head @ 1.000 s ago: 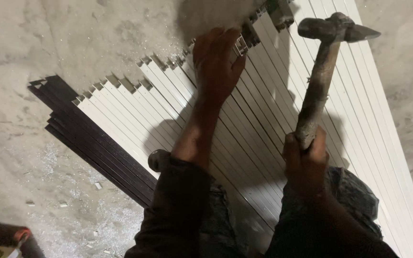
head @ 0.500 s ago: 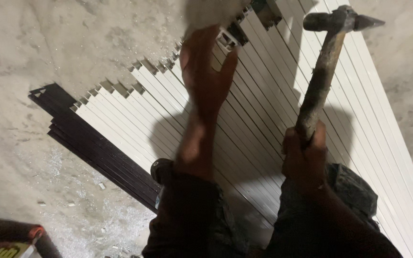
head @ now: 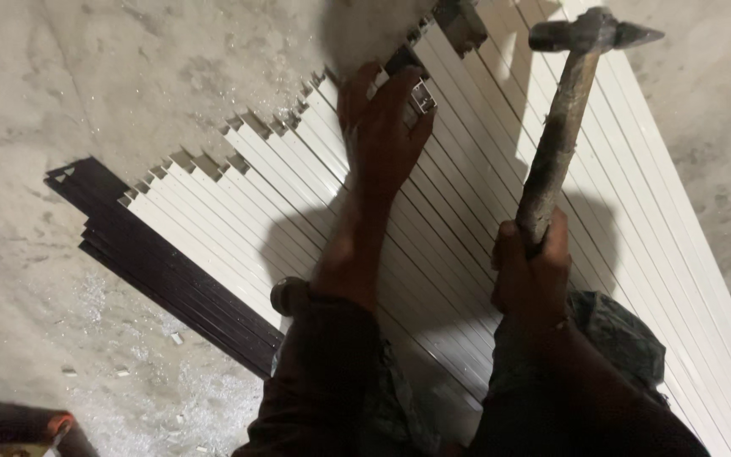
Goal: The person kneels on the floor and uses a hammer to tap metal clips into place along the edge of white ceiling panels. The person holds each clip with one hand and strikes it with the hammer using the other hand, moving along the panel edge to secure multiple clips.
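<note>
Wooden and worn, the handle of a hammer (head: 557,144) is clenched in the right hand (head: 530,275), fingers wrapped tight near its lower end, the dark metal head raised above the stack at the top of the view. Spread flat, the left hand (head: 385,131) presses its palm and fingers on the cut ends of the white strips (head: 484,195), gripping nothing. These long white strips lie side by side, slanting across the concrete floor (head: 112,85), their stepped ends hollow. Beside them, touching their lower edge, lie dark strips (head: 162,271). Pale chips (head: 175,338) speckle the floor nearby.
</note>
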### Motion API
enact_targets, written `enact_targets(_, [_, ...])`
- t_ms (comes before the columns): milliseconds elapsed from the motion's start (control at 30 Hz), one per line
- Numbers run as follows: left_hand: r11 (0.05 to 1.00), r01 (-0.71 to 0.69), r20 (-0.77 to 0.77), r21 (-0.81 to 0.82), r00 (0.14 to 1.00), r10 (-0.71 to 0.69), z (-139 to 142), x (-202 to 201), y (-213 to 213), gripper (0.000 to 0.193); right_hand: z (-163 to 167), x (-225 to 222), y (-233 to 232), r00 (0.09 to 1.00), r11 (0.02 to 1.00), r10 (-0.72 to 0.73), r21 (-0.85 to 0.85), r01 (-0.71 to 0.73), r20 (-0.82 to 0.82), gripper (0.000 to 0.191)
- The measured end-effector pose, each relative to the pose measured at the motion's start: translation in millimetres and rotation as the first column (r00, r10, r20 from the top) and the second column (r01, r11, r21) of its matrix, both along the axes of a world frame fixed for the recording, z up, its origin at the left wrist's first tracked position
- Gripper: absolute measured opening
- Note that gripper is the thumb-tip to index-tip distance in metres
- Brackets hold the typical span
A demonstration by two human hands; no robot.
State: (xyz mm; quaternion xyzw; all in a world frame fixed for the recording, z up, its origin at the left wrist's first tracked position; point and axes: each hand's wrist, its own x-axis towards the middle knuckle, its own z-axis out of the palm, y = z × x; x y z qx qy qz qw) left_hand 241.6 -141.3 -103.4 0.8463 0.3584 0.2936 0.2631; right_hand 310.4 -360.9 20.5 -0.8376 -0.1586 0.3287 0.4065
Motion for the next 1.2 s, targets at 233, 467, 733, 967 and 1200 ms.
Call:
enact_targets(233, [1.000, 0.014, 0.004, -0.005, 1.000, -0.013, -14, 0, 2, 0.051, -4, 3, 5, 0.996, 0.996, 0.084, -0.022, -0.084, 0.020, 0.037])
enact_targets(467, [1.000, 0.007, 0.047, -0.026, 0.999, -0.005, -19, -1, -2, 0.053, -12, -1, 2, 0.995, 0.995, 0.101, 0.002, -0.101, 0.024, 0.042])
enact_targets(733, [0.999, 0.044, 0.047, 0.002, 0.998, -0.044, -30, 0, -2, 0.051, -18, -1, -1, 0.994, 0.993, 0.113, 0.031, -0.113, 0.009, 0.050])
enact_targets(967, [0.998, 0.030, 0.019, -0.047, 0.999, -0.029, -22, -1, -4, 0.051, -18, -3, 2, 0.996, 0.996, 0.087, -0.021, -0.087, -0.011, 0.044])
enact_targets(1200, [0.999, 0.006, 0.030, -0.049, 1.000, -0.004, -15, -1, -2, 0.051, -14, -9, 13, 0.997, 0.993, 0.007, -0.120, -0.016, -0.074, 0.034])
